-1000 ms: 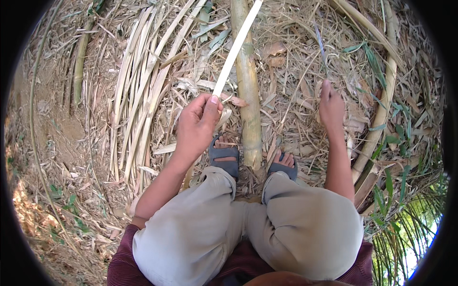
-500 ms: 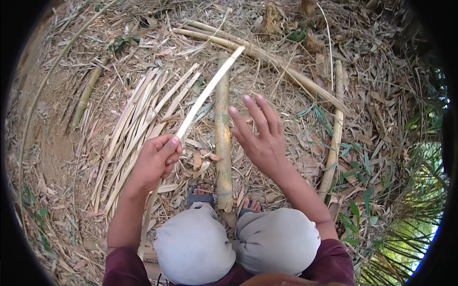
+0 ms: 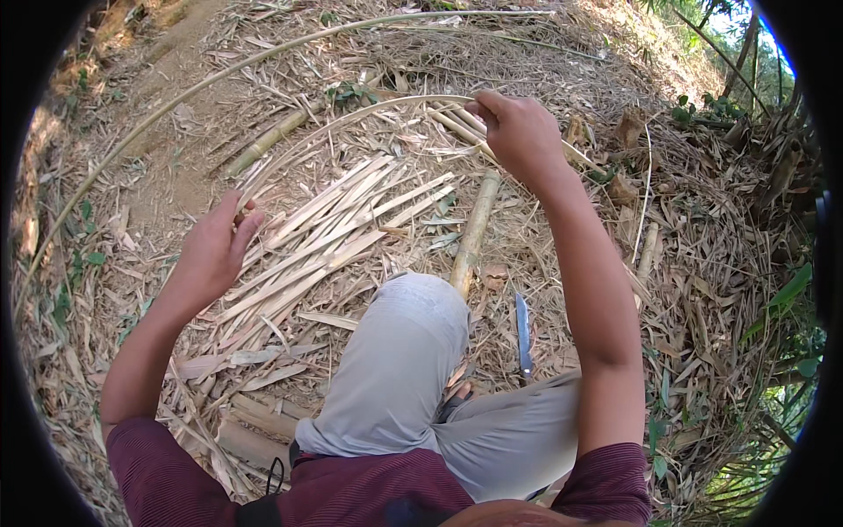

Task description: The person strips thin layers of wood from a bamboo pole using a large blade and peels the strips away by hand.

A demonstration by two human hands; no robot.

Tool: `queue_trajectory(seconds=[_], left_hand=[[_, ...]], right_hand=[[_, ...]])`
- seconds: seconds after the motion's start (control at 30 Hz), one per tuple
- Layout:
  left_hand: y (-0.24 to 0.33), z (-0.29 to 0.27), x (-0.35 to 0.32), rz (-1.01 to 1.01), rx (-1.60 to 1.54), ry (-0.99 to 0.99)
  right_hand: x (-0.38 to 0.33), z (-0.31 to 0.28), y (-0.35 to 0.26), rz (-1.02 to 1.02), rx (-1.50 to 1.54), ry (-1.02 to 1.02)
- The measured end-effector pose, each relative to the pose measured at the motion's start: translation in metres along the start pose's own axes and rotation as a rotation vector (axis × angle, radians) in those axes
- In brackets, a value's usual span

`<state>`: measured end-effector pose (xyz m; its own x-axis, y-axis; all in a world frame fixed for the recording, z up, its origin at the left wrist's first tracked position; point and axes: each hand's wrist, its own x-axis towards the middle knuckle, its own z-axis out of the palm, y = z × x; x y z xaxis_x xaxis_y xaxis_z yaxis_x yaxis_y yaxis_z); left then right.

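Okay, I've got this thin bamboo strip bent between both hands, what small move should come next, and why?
Probably lower the strip toward the pile of split strips. The left hand pinches one end just above that pile, the right hand holds the other end raised, so the strip arches over it.

Both hands, left hand (image 3: 215, 250) & right hand (image 3: 518, 132), bend a thin bamboo strip (image 3: 351, 119) over a strip pile (image 3: 334, 237); knife (image 3: 523, 334) on ground.

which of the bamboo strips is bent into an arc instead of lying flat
The thin bamboo strip held between the left hand and right hand; the other split strips lie straight in a pile on the ground.
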<state>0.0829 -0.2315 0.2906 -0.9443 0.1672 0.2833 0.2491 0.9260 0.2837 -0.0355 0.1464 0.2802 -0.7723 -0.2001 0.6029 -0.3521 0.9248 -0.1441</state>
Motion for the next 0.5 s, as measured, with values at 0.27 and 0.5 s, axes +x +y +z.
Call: queue_trajectory(seconds=[0.27,0.5], left_hand=[[-0.017,-0.025,0.019,0.091,0.034,0.33],[0.014,-0.057,0.081,0.086,0.341,0.612]], right_hand=[[-0.004,-0.022,0.046,0.37,0.311,0.275],[0.0,-0.004,-0.001,0.341,0.581,0.279]])
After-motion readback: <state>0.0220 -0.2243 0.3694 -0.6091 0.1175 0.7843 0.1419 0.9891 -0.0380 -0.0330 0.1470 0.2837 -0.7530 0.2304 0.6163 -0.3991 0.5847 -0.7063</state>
